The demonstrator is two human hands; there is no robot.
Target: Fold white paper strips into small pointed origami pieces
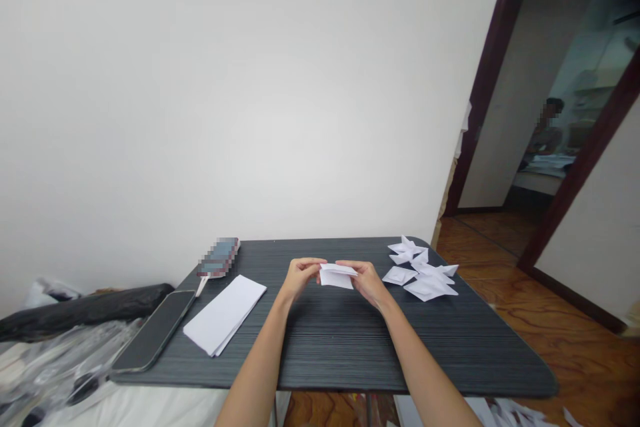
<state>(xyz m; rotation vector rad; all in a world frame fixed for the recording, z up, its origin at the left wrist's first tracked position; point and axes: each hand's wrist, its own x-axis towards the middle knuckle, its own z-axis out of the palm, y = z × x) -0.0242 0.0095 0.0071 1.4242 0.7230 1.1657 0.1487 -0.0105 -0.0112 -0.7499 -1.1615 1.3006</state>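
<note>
Folding appears in hand, the folded white paper (338, 280) being pinched at opposite ends by the nearly closed left hand (300, 274) and right hand (368, 280), and careful creasing seems called for.

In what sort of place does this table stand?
Probably a room in a home: the dark table stands by a plain white wall, with a wood-patterned floor and a reddish door frame.

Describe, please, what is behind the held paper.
Behind the paper, the table and then the wall are visible. The paper covers part of the table and perhaps of the left hand and right hand.
</note>
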